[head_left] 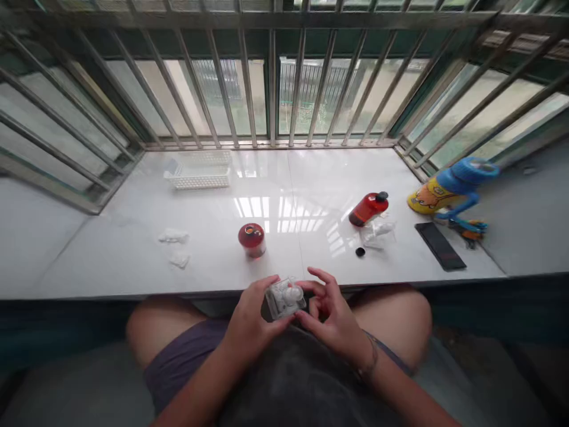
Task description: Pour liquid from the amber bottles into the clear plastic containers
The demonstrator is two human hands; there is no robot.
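Observation:
A small clear case (284,298), boxy and see-through with a rounded pale part on it, is held over my lap at the table's front edge. My left hand (253,311) wraps its left side, fingers above and thumb below. On the right side, my right hand (331,314) pinches the case's edge with thumb and bent fingers, one finger lifted away. What lies inside the case is too blurred to name. Straight ahead stands a red translucent round container (252,242) with an opening on top. Farther right is a red bottle (368,209) with a black top.
A black round cap (360,252) and crumpled clear plastic (377,232) lie near the red bottle. At right are a blue-and-yellow drinking bottle (444,190) and a flat black pouch (440,246). A white basket (200,172) and crumpled white tissues (174,236) are left. Window bars edge the table (213,225).

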